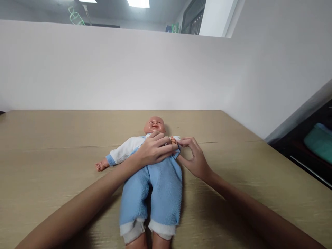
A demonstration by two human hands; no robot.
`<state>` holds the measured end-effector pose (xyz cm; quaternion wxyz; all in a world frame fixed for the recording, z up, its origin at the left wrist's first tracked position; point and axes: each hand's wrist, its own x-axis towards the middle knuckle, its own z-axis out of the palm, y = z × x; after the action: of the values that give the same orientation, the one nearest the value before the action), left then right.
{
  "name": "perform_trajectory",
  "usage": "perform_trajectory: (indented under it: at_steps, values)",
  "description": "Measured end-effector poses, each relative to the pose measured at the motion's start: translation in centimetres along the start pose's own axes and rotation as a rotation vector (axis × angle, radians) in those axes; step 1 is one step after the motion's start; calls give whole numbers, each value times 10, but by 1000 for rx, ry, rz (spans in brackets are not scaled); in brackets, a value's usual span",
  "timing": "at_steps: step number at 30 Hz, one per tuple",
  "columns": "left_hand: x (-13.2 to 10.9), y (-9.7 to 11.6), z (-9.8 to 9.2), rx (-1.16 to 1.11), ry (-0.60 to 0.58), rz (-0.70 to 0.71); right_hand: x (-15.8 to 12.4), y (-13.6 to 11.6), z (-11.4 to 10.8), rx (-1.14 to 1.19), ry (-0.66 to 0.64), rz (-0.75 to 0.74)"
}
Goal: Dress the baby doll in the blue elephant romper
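Now handling a doll (163, 176) lying face-up on the bench (233, 159). Laying the left hand (155, 148) across its chest, hiding any grip. Touching bunched white cloth (177, 137) with the right hand (195, 160), curving thumb away from fingers, not showing clearly whether pinching.

Table (57, 133): most of the frame's lower half is filled by its light-brown top, marked by a thin seam (207, 142).
Doll (162, 176): laid face up, lower centre.
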<state>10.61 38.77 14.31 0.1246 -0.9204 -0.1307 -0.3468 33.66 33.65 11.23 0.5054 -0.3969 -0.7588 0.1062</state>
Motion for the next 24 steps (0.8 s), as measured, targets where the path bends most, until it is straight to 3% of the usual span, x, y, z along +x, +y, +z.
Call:
perform_trajectory:
  at_steps: [12,14,20,24]
  values:
    - [11,6,-4,-520,219,-417,-18,-12,8,22,-58,31]
    - [16,1,-5,-618,175,-501,-17,-16,11,41,-35,80]
    - [28,-19,-5,-1072,-223,-763,-10,-20,26,224,55,298]
    - [28,-21,-4,-1098,-256,-813,-8,-14,30,519,62,469]
